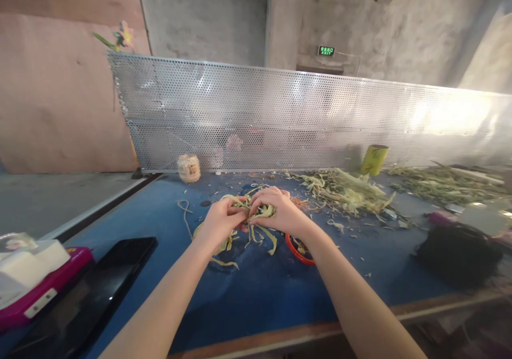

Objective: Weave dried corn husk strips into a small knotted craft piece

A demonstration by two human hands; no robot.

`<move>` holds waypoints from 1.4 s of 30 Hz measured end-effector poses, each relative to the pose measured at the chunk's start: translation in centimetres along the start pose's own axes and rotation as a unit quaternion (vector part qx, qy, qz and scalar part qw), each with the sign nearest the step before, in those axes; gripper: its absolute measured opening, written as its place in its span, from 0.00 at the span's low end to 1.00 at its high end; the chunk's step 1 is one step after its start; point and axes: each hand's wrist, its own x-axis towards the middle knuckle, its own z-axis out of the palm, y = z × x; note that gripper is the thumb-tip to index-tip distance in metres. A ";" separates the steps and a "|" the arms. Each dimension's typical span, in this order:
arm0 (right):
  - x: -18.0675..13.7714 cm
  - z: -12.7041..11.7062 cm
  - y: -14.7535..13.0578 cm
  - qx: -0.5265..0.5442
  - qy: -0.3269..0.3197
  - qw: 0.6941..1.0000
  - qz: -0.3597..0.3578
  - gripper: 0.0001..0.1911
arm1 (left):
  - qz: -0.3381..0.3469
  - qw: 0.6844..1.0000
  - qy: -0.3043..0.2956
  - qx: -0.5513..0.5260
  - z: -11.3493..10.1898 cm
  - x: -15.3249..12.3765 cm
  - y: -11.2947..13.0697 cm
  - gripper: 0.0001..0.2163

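Nearest, on the blue worktop (272, 305), a black phone (96, 289) lies at the left beside a magenta power strip (44, 289). Beyond the phone, toward the middle, the left hand (221, 219) and the right hand (280, 208) meet over a tangle of pale green strips (267, 210). Both have thumb and fingers pinched on the strips, fingertips nearly touching; the exact grip is partly hidden by the knuckles. Loose ends dangle below, curling onto the worktop, and a red rim (299, 251) shows beside the right forearm (what it belongs to is mostly covered).

The strips look thin, dry and husk-like, so they should weigh almost nothing and bend easily, yet probably split or tear along their length if pulled hard. A light pinch near the middle of the tangle, where several strands overlap, seems safer than tugging a single curled tip. Their papery surface suggests little slipping.

A thin cord (186, 217) loops just left of the hands. Farther back stand a roll of twine (189, 168) and, behind a heap of similar husks (344, 191), a yellow-green cylinder (375, 160), with a perforated panel (240, 108) behind everything.
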 end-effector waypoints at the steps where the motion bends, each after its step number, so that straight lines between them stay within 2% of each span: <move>1: 0.0 0.0 0.0 -0.004 0.000 1.000 -0.001 0.05 | 0.000 1.000 0.002 0.000 0.0 0.0 0.0 0.15; 7: 0.0 0.7 -0.1 -0.004 0.050 0.998 0.025 0.07 | 0.007 1.000 0.002 -0.015 -0.2 0.4 -0.8 0.14; 13: 0.3 1.3 -0.4 0.013 0.069 0.994 0.083 0.05 | 0.001 0.999 0.014 -0.035 0.1 0.4 -0.3 0.14; 21: 0.6 1.9 -0.8 0.078 0.084 0.982 0.147 0.06 | -0.004 0.994 0.057 -0.094 0.2 0.1 -0.1 0.13; 26: 0.6 2.1 -1.1 0.036 0.103 0.977 0.184 0.08 | 0.004 0.992 0.056 -0.113 0.1 0.4 -0.4 0.13; 37: 0.7 2.3 -0.6 0.061 0.105 0.980 0.155 0.10 | 0.013 0.991 0.063 -0.120 0.2 0.3 -0.4 0.13; 42: 0.7 2.7 -0.7 0.041 0.116 0.981 0.153 0.10 | 0.010 0.991 0.059 -0.116 0.5 0.1 -0.2 0.12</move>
